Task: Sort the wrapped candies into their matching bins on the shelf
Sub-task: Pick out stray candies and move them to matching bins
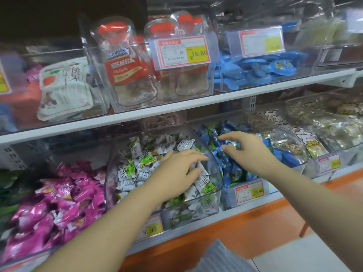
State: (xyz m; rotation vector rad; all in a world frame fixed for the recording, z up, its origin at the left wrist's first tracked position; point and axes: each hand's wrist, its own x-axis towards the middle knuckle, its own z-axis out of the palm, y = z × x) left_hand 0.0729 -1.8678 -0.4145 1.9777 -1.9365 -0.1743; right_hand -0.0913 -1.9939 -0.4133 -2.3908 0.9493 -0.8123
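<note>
A: What do you count along the lower shelf, left to right?

B: I make out three heaps of wrapped sweets. The pink candies (59, 203) are at far left. Next come the white-and-green candies (133, 169) in a clear bin (206, 211), then the blue candies (231, 165) in the blue bin (227, 201) just beside it. Each heap holds too many pieces, too blurred, for me to number.

A: Which way do the pieces lie?

B: Every way. I find no common long axis in any heap. The clear bin itself runs front to back, with its front wall nearest me.

A: And the hands?

B: I see two. The left hand (176, 171) lies palm down on the white-and-green heap, fingers fairly straight and spread, pointing right toward the blue bin. I see nothing gripped in it. The right hand (251, 150) is over the blue heap, pointing left, forefinger and thumb apart with wrappers showing between them. I see no grip there either.

A: Any tags?

B: Two down here: a yellow price tag (151, 229) below the clear bin and a red-framed price tag (249, 191) on the blue bin's front.
</note>
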